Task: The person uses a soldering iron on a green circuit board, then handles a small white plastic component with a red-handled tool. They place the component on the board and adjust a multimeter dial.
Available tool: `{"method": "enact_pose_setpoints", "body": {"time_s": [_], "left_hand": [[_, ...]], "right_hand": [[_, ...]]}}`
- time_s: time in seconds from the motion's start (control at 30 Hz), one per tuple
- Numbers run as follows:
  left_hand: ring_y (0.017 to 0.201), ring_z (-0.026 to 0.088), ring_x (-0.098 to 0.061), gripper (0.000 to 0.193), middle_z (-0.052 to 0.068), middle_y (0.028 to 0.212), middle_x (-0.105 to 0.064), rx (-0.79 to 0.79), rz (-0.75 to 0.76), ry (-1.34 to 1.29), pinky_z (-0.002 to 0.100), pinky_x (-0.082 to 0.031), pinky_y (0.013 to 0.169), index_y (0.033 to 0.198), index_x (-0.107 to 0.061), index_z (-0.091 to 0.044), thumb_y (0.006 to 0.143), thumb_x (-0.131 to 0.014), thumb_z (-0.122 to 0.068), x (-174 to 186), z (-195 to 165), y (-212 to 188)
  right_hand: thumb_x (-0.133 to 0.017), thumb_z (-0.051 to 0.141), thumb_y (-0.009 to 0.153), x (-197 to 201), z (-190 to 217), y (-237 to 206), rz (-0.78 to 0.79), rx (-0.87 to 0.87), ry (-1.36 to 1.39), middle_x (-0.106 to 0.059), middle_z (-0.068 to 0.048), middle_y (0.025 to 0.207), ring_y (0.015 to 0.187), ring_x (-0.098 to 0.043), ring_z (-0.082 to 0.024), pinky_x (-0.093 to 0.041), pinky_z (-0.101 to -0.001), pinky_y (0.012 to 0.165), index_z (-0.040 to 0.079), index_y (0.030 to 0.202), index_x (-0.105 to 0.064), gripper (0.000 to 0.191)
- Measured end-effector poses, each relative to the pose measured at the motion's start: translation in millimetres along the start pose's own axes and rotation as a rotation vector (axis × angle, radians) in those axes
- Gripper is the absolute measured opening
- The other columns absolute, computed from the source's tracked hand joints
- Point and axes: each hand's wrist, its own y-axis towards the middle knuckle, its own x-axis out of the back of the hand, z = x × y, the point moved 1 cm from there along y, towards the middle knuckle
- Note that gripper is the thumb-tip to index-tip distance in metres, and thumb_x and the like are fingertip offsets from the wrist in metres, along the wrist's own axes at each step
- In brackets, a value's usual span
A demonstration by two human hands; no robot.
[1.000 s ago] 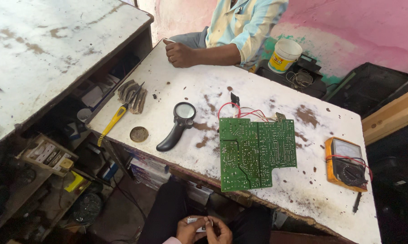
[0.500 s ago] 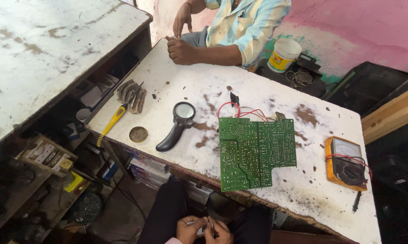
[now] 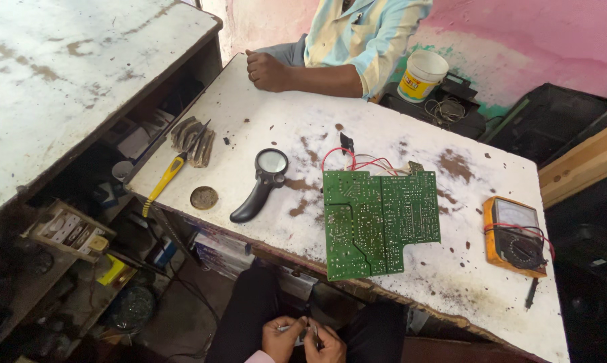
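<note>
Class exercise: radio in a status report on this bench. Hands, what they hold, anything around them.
Both hands low over the lap: left hand and right hand together pinch a small thin part, kind unclear. Green circuit board on the table, untouched. Nothing blocks the hands.

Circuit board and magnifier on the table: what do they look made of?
Circuit board: looks like rigid green laminate, matte, dotted with shiny solder points, so probably fibreglass or similar. Magnifier: black handle and rim, likely moulded plastic; the round lens looks clear and reflective, glass or acrylic.
</note>
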Motion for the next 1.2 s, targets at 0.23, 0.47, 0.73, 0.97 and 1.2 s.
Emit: {"method": "enact_pose_setpoints", "body": {"time_s": [0.23, 0.47, 0.73, 0.97, 1.2], "left_hand": [[0.053, 0.009, -0.061, 0.022, 0.006, 0.060, -0.071, 0.008, -0.058, 0.025, 0.026, -0.048, 0.051, 0.064, -0.076, 0.002, 0.082, -0.083, -0.009, 1.8, 4.5, 0.9], [0.064, 0.008, -0.065, 0.011, 0.005, 0.071, -0.076, -0.076, 0.030, -0.017, 0.024, -0.052, 0.060, 0.074, -0.078, -0.001, 0.082, -0.081, -0.007, 0.6, 2.3, -0.5], [0.069, 0.008, -0.063, 0.010, 0.004, 0.078, -0.075, -0.077, 0.077, 0.162, 0.025, -0.052, 0.063, 0.083, -0.076, 0.000, 0.087, -0.081, -0.008, 14.9, -2.9, -3.9], [0.076, 0.010, -0.071, 0.010, 0.005, 0.084, -0.079, -0.043, 0.090, 0.138, 0.025, -0.056, 0.070, 0.091, -0.078, -0.002, 0.083, -0.079, -0.007, 11.6, -1.0, -3.3], [0.077, 0.012, -0.072, 0.010, 0.007, 0.086, -0.080, 0.068, 0.078, 0.075, 0.025, -0.057, 0.073, 0.091, -0.080, -0.001, 0.083, -0.077, -0.005, 14.4, 1.5, -0.1]], "right_hand": [[-0.072, 0.013, 0.081, 0.4, 2.6, -2.6, -0.051, 0.107, 0.038, -0.082, -0.011, 0.088, 0.081, -0.084, -0.020, -0.065, -0.0328, 0.067, 0.009, 0.101, -0.083, 0.023], [-0.072, 0.016, 0.080, -1.9, -4.2, -2.6, -0.015, -0.030, -0.021, -0.078, -0.012, 0.083, 0.068, -0.081, -0.024, -0.061, -0.0364, 0.060, 0.014, 0.110, -0.081, 0.032], [-0.070, 0.013, 0.089, -0.6, -5.2, -15.7, 0.007, 0.125, -0.059, -0.077, -0.015, 0.099, 0.085, -0.076, -0.029, -0.060, -0.0361, 0.072, 0.006, 0.113, -0.075, 0.026], [-0.068, 0.011, 0.088, 0.7, -8.3, -16.1, 0.013, 0.102, 0.004, -0.076, -0.016, 0.103, 0.088, -0.076, -0.030, -0.061, -0.0356, 0.072, 0.006, 0.114, -0.075, 0.028], [-0.067, 0.010, 0.090, -1.0, -11.5, -18.8, 0.032, 0.153, -0.011, -0.076, -0.016, 0.102, 0.088, -0.076, -0.032, -0.060, -0.0370, 0.073, 0.004, 0.116, -0.074, 0.028]]}}
